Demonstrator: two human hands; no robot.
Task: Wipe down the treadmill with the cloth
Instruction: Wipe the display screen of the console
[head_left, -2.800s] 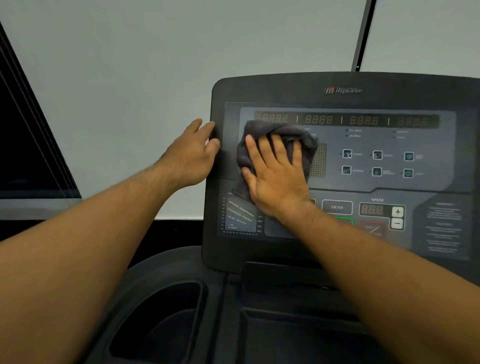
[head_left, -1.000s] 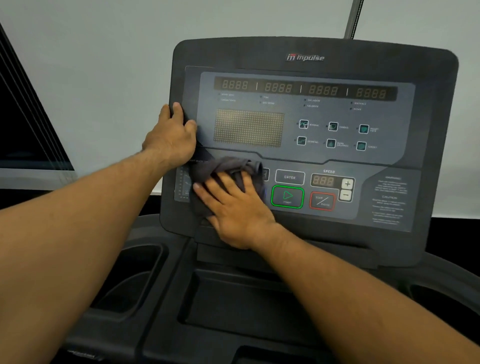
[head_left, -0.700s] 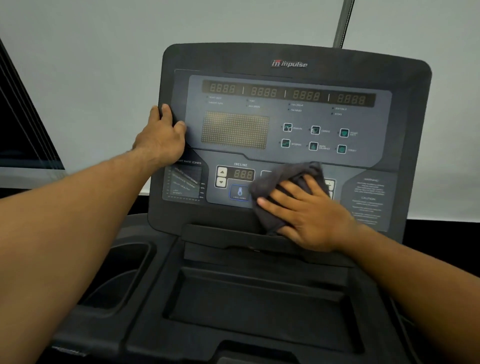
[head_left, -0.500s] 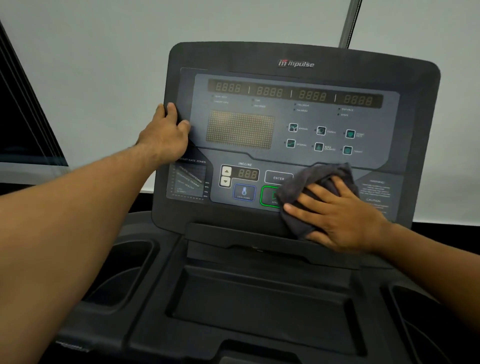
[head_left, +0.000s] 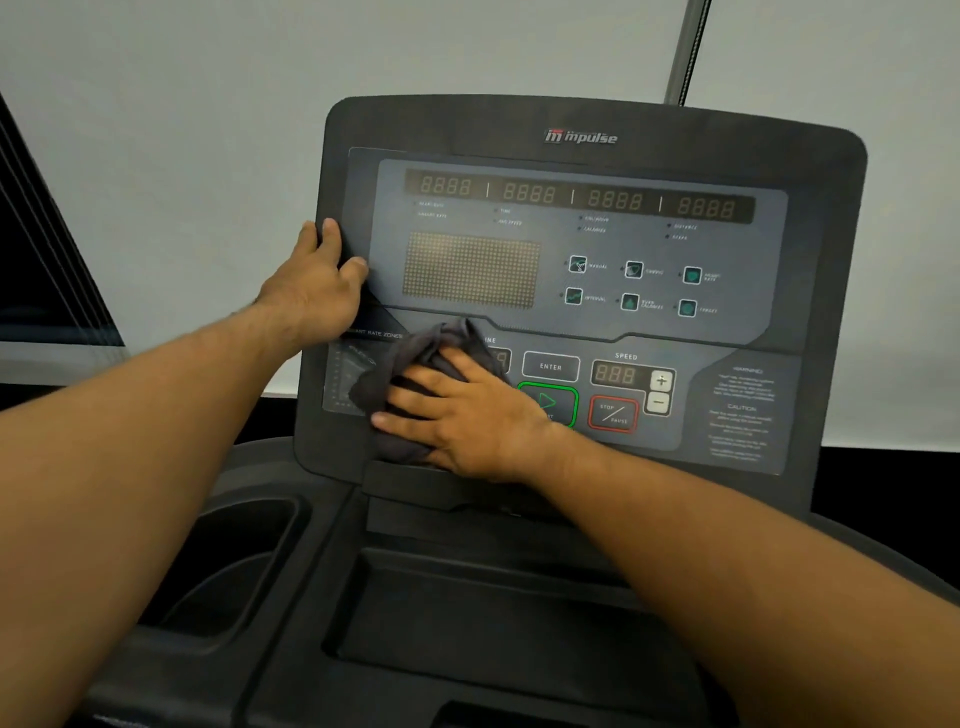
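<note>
The treadmill's dark console (head_left: 582, 291) stands upright in front of me, with number displays on top and buttons below. My right hand (head_left: 467, 415) presses a bunched dark grey cloth (head_left: 410, 358) flat against the lower left of the panel, over the incline controls and beside the green start button (head_left: 553, 402). My left hand (head_left: 317, 291) grips the console's left edge, thumb on the front face. The cloth's lower part is hidden under my palm.
Below the console lie a black centre tray (head_left: 493, 623) and a cup holder recess (head_left: 228, 561) at the left. A red stop button (head_left: 613, 414) and speed keys (head_left: 660, 391) sit right of my hand. A pale wall rises behind; a dark window (head_left: 36, 270) is at far left.
My right hand has swept the cloth along the lower panel from the right side back to the left, over the incline controls. My left hand has kept its hold on the console's edge.
</note>
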